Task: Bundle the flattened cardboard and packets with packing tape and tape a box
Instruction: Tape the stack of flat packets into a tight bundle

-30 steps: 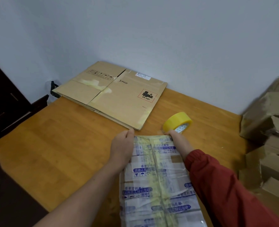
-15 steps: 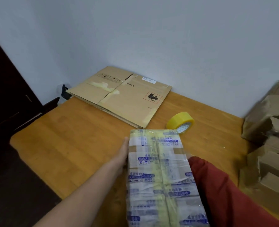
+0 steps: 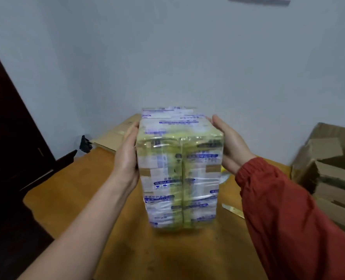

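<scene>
Bundle of packets (image 3: 180, 168) is lifted clear of the worktop (image 3: 70, 190), held upright at chest level between both palms. Left hand (image 3: 128, 156) presses flat on its left side, right hand (image 3: 231, 146) on its right side; each grip is an open-palm clamp on the bundle, fingers extended, not curled round. Frame is motion-blurred, print unreadable.

Progress, judged: bundle looks already wrapped, with yellowish tape bands running lengthwise and across, under shiny film. So the packet bundling seems done or nearly done.

Flattened cardboard (image 3: 115, 136) lies at the far end of the worktop by the wall, mostly hidden behind the bundle and left hand; no sign it is bundled in. Tape roll (image 3: 224, 174) is only a yellow sliver beside the right wrist. Stacked boxes (image 3: 329, 168) sit on the right, flaps loose; taping one appears still to do. Red sleeve (image 3: 289, 209) covers the right arm.
</scene>
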